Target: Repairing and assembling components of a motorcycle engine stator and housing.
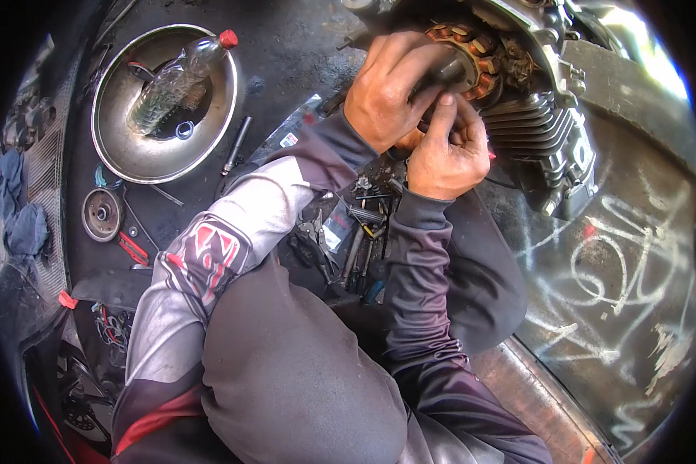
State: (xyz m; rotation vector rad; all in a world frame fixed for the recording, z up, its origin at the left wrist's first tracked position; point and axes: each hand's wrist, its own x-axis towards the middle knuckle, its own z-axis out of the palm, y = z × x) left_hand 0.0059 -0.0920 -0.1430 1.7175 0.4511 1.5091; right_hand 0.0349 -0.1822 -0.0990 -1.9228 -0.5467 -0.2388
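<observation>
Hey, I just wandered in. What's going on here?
A person has both hands up at an engine with metal cooling fins. The left hand and the right hand are close together beside a ring of copper coils; whatever their fingertips may be holding is hidden. Pliers and other hand tools lie below the hands, and off to the left a clear plastic bottle lies in a round metal bowl.

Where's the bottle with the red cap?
In the head view, the clear bottle lies in the round metal bowl at upper left, its red cap by the rim.
</observation>
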